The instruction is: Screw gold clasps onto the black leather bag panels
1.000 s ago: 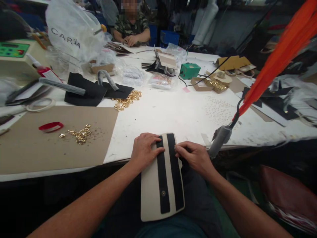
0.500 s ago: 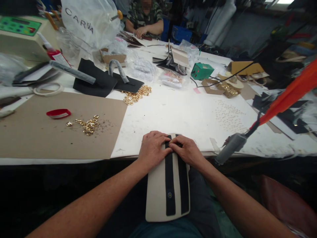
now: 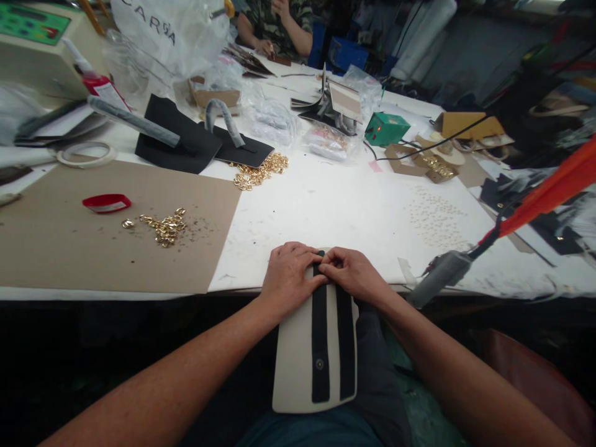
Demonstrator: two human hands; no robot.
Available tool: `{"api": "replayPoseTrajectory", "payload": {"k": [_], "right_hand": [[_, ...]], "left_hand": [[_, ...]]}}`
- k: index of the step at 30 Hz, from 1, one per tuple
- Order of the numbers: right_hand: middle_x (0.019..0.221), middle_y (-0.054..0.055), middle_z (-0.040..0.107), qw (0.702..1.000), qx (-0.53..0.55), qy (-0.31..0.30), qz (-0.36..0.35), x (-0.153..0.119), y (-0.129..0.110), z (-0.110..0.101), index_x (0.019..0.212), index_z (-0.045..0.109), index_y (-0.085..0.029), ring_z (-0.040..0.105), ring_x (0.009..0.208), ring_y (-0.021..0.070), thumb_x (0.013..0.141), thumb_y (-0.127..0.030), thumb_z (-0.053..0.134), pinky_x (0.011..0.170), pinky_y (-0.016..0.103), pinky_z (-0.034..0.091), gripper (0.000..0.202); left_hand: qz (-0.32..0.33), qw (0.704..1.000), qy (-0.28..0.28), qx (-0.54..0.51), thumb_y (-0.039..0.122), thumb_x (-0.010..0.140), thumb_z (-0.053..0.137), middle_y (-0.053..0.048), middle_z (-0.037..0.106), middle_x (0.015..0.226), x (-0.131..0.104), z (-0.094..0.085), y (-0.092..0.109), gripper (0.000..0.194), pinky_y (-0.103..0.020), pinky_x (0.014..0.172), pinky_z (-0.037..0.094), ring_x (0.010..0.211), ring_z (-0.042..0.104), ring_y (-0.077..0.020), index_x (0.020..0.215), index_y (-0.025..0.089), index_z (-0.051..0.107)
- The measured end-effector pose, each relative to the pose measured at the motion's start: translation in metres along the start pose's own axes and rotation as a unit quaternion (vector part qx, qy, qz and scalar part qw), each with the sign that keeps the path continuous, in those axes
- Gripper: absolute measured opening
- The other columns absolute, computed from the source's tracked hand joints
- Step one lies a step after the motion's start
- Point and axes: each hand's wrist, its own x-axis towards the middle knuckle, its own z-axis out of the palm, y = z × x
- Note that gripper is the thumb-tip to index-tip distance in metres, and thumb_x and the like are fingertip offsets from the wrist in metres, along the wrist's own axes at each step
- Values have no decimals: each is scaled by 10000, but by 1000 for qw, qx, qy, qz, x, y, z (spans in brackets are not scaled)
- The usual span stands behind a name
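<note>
Resting on the lap, the beige panel (image 3: 294, 372) reaches the table edge, a round fitting (image 3: 319, 364) low on its left black strip (image 3: 319, 332). The left hand (image 3: 289, 273) covers the panel's upper left, thumb and fingers parted (gripping or just pressing, I can't tell). The right hand (image 3: 352, 274) has its fingertips pinched together at the strip's top; anything between them is hidden. If the left hand eases off, I reckon, the panel could skid. Beyond, gold-coloured hardware (image 3: 168, 228) lies on brown board (image 3: 60, 248); farthest, a co-worker (image 3: 298, 28) is cut off above.
</note>
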Motion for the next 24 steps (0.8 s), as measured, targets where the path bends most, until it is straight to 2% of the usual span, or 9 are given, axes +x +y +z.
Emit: {"api": "replayPoseTrajectory", "payload": {"k": [6,12,14,18,20,22,24], "right_hand": [[639,-29,636,999,36,-36,17,5,5,-1,740,684,-191,527,601,130,802,-308,662,553,239,357,134],[588,-15,643,997,23,-69,36,10,-2,-7,696,654,-187,555,563,133,806,-259,660,527,235,345,131],[584,-17,645,997,20,-62,34,10,-3,-7,698,662,-187,563,560,132,809,-246,665,529,235,347,126],[615,-21,654,998,60,-12,2,0,-2,-4,728,681,-191,579,581,135,899,-313,626,555,242,389,218],[659,-13,676,992,117,36,-10,-15,1,-3,821,717,-193,622,621,148,960,-377,586,607,254,455,265],[724,1,707,979,171,115,-9,-40,8,-5,967,738,-194,671,678,172,971,-437,609,669,278,515,275],[760,17,718,956,188,225,4,-71,22,-10,1021,727,-190,683,699,192,948,-486,665,693,301,541,311]], "left_hand": [[0,1000,3,2,445,822,861,14,770,1229,0,1,0,290,-503,1021,429,1209,615,-279,1069,318,779],[0,1000,1,8,442,804,880,13,777,1215,2,0,1,315,-490,1025,435,1205,621,-276,1074,314,781],[-2,1000,-4,11,417,801,885,14,779,1211,3,0,1,312,-483,1033,442,1201,625,-275,1078,314,784],[6,1000,-15,17,408,811,875,10,780,1222,4,-2,2,311,-481,1045,460,1209,629,-274,1091,309,784],[13,1000,-15,18,410,809,874,1,782,1223,5,-3,1,309,-489,1045,467,1209,633,-280,1088,310,784],[19,1000,-11,17,407,807,875,-9,786,1222,6,-3,0,312,-495,1043,472,1194,643,-284,1089,310,786],[24,1000,-6,16,408,812,869,-14,786,1225,7,-2,-1,301,-496,1044,474,1183,651,-285,1084,307,788]]}}
